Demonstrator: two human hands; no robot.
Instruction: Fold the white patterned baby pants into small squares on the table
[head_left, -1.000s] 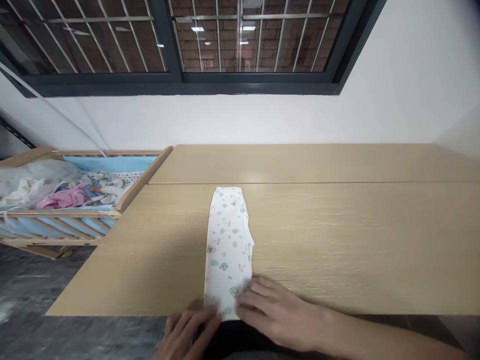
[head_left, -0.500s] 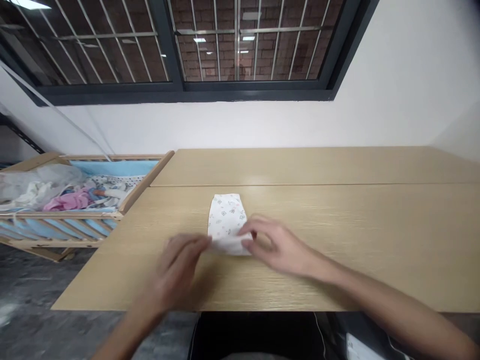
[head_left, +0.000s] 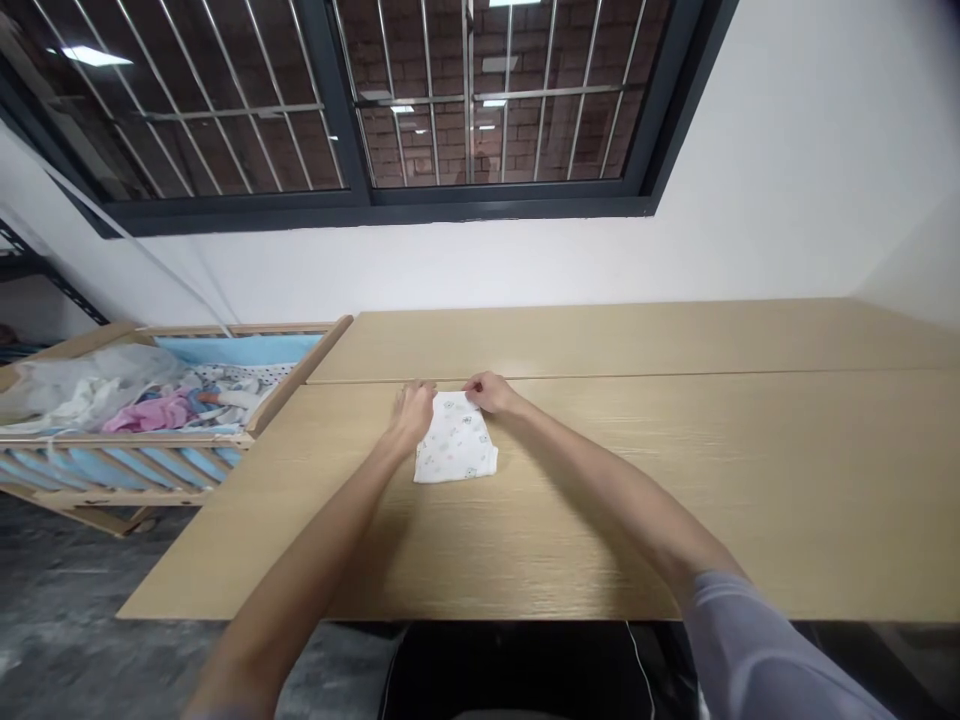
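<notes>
A small white baby garment [head_left: 456, 448] with a tiny coloured print lies folded into a short rectangle on the light wooden table [head_left: 675, 480]. Both my arms reach far forward over it. My left hand [head_left: 414, 410] rests on the garment's far left corner with its fingers curled onto the cloth. My right hand [head_left: 490, 393] pinches the far right corner at the fold's top edge. Both hands sit near the seam between the two table tops.
A wooden baby crib [head_left: 150, 400] with blue lining stands at the table's left, holding a heap of white, pink and patterned clothes [head_left: 142, 405]. Behind the table are a white wall and a barred window [head_left: 375, 100]. Grey floor lies at the lower left.
The long strip of garment was lifted at its near end by both hands and folded away from me onto its far half. Both hands now rest at its far edge.
</notes>
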